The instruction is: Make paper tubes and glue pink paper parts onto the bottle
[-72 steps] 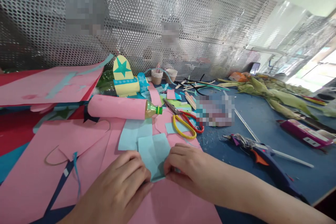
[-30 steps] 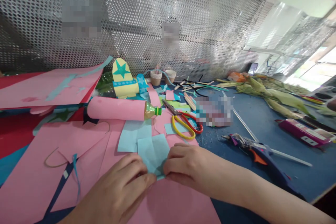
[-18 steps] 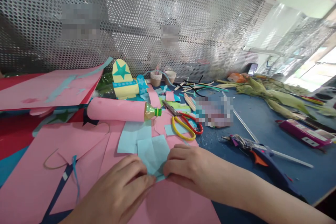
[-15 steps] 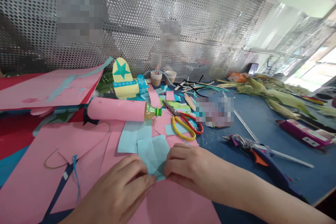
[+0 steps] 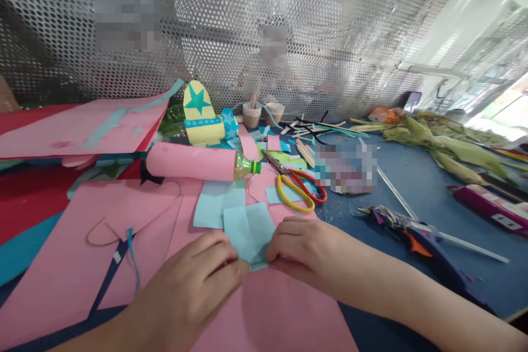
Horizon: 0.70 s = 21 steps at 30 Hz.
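Note:
A small light-blue piece of paper [image 5: 249, 231] lies over pink paper [image 5: 272, 313], its near edge folded in a narrow strip. My left hand [image 5: 210, 269] pinches the near left corner, fingers curled. At the near right corner my right hand [image 5: 297, 242] grips the same piece with bent fingers; both thumbs are mostly hidden. Another light-blue sheet [image 5: 212, 203] sits just behind it, partly covered. Beyond that lies a plastic bottle wrapped in pink paper [image 5: 192, 161], its green cap pointing right. Scissors [image 5: 295, 181] with red and yellow handles rest behind my right hand.
A blue glue gun [image 5: 421, 242] lies right of my right arm, near a clear glue stick [image 5: 474, 247]. Farther back are a yellow paper shape with a star [image 5: 197, 100], two small cups [image 5: 251, 114], corn husks [image 5: 429, 143] and a perforated silver sheet [image 5: 330, 38].
The view has shifted slightly, so the table things appear a little higher and farther right. Both hands keep hold of the light-blue paper at its near edge.

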Each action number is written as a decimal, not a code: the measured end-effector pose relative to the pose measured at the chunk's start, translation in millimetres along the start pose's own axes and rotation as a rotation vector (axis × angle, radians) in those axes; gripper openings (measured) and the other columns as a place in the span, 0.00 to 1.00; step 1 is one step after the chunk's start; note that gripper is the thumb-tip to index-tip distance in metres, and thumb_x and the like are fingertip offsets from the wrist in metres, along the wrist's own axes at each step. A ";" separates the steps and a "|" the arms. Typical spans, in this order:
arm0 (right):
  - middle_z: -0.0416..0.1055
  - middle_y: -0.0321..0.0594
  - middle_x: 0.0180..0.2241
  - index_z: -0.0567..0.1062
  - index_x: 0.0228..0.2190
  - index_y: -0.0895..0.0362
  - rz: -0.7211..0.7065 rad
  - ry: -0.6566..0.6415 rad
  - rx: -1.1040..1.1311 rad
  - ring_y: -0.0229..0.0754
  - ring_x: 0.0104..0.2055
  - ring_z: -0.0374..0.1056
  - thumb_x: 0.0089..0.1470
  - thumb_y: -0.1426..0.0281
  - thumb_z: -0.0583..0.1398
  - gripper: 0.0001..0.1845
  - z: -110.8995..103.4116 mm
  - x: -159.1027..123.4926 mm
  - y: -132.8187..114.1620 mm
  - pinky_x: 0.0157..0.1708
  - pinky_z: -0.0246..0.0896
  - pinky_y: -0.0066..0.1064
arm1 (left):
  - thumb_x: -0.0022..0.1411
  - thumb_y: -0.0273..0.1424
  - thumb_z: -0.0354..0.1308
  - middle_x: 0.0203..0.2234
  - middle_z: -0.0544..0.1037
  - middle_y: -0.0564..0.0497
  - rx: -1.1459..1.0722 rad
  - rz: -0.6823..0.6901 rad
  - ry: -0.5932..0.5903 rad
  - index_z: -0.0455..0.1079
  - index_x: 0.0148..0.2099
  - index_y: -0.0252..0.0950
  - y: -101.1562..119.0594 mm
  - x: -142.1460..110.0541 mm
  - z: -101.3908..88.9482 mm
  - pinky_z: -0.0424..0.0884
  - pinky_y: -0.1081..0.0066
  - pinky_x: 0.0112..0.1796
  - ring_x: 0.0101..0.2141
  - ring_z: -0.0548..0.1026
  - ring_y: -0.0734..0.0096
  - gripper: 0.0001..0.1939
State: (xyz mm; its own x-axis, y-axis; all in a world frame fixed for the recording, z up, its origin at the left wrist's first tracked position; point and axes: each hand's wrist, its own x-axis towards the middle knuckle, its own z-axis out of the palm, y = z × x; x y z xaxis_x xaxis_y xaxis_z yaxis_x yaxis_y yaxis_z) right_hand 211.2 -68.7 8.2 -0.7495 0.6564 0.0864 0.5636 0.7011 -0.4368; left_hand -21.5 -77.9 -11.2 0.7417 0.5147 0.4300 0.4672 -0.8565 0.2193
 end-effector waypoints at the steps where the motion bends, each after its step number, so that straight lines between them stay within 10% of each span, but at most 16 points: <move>1: 0.74 0.39 0.33 0.76 0.34 0.58 0.009 0.001 0.004 0.40 0.37 0.69 0.61 0.75 0.58 0.06 0.1 0.1 0.3 0.37 0.62 0.29 | 0.69 0.21 0.43 0.30 0.77 0.52 0.016 -0.005 -0.010 0.73 0.39 0.39 1.2 0.0 -0.1 0.73 0.71 0.38 0.33 0.73 0.71 0.17; 21: 0.72 0.35 0.34 0.73 0.35 0.57 0.024 -0.004 0.163 0.36 0.38 0.66 0.58 0.76 0.60 0.03 -4.3 1.3 7.3 0.39 0.59 0.27 | 0.67 0.25 0.50 0.28 0.76 0.54 -0.118 -0.148 0.008 0.70 0.34 0.38 -0.2 4.9 2.4 0.71 0.74 0.33 0.32 0.72 0.72 0.10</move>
State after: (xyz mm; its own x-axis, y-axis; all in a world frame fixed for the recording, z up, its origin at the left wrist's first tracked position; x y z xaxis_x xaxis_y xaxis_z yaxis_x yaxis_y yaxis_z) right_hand 215.9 -61.6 8.9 -0.7380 0.6711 0.0708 0.5180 0.6306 -0.5779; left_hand -16.8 -75.1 -11.3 0.6651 0.6353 0.3923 0.5105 -0.7703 0.3820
